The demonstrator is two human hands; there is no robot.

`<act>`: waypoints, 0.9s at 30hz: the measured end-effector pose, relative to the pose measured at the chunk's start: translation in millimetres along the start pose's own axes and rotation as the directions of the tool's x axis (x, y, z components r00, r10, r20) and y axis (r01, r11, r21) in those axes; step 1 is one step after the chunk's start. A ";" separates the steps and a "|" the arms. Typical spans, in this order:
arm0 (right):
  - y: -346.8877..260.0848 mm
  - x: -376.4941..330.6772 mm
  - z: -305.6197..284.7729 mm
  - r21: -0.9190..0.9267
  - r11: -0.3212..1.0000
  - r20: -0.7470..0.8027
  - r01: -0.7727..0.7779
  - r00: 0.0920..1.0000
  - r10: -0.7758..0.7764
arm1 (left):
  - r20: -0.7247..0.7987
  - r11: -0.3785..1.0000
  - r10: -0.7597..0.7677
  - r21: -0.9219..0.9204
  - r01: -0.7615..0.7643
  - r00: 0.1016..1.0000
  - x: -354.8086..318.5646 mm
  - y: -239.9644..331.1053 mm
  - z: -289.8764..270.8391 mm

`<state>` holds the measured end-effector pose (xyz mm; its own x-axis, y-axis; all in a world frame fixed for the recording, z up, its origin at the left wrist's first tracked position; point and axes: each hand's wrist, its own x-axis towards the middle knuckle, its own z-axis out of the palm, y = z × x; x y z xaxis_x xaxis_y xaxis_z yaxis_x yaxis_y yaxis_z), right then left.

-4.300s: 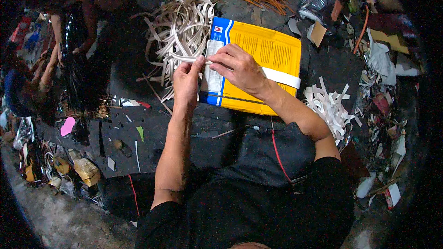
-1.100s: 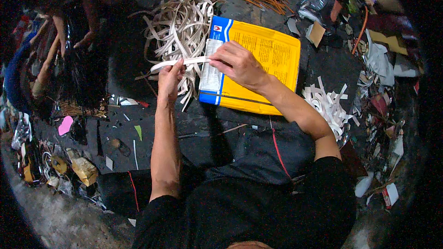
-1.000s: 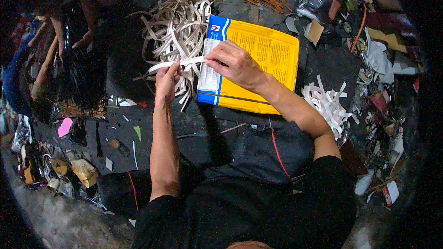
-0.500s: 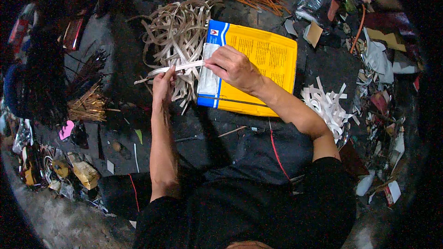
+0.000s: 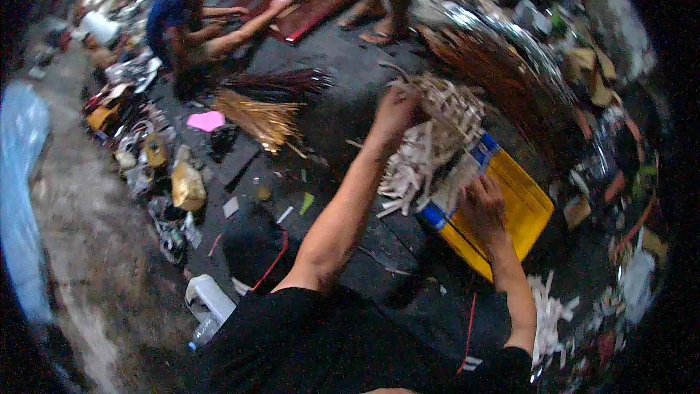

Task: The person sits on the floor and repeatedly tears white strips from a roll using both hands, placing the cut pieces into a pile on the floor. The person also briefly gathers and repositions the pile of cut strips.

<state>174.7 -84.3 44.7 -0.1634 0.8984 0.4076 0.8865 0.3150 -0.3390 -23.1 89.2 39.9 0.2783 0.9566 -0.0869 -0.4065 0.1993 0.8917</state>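
Observation:
My left hand is stretched forward and grips a tangle of pale flat strips at its near edge. More loose pale strips hang and lie below it. My right hand rests on a yellow flat pack with a blue and white end, holding a pale strip against it. The picture is blurred, so the fingers are hard to make out.
A bundle of straw-coloured sticks and a dark stick bundle lie to the left. A pink scrap lies nearby. Another person sits at the far left; someone's bare feet stand beyond. White strip offcuts lie lower right.
The view has swung to the left. My left hand let go of the strip's end and reached forward into the pile of strips. My right hand stays on the yellow pack.

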 end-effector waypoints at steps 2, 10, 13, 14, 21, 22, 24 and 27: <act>-1.8 -1.3 -4.0 0.068 0.997 0.047 -0.039 0.998 0.036 | 0.069 0.947 0.187 0.254 -0.198 0.980 1.7 37.8 22.9; -12.9 -0.9 -6.8 0.281 0.959 0.098 0.027 0.994 -0.056 | 0.361 0.387 -0.073 0.869 -0.308 0.930 13.4 40.3 -6.6; -7.7 -1.9 -6.8 0.292 0.954 0.099 0.072 0.990 -0.105 | 0.355 0.296 -0.232 0.913 -0.282 0.905 2.2 60.4 -32.8; -9.9 -2.2 -7.6 0.302 0.952 0.111 0.043 0.991 -0.079 | 0.374 0.391 -0.284 0.886 -0.249 0.883 -6.6 66.2 -43.5; -4.1 -4.1 -8.2 0.390 0.914 0.192 -0.110 0.981 0.036 | 0.291 0.296 -0.260 0.932 -0.210 0.921 -61.8 108.2 -79.6; -8.1 -2.5 -9.8 0.382 0.916 0.195 -0.123 0.980 0.051 | 0.275 0.241 -0.255 0.947 -0.215 0.927 -60.9 114.8 -86.4; -14.2 -5.1 -14.8 0.406 0.898 0.188 -0.171 0.977 0.101 | 0.302 0.307 -0.172 0.921 -0.241 0.938 -59.6 115.6 -92.3; 5.1 -14.0 3.8 0.443 0.890 0.124 -0.106 0.991 0.056 | 0.329 0.404 -0.097 0.876 -0.265 0.939 -59.1 109.2 -104.4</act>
<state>179.9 -94.1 34.0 -0.1661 0.9456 0.2796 0.6147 0.3210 -0.7205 -174.7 76.7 96.0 0.5869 0.8094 -0.0219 0.5243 -0.3593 0.7720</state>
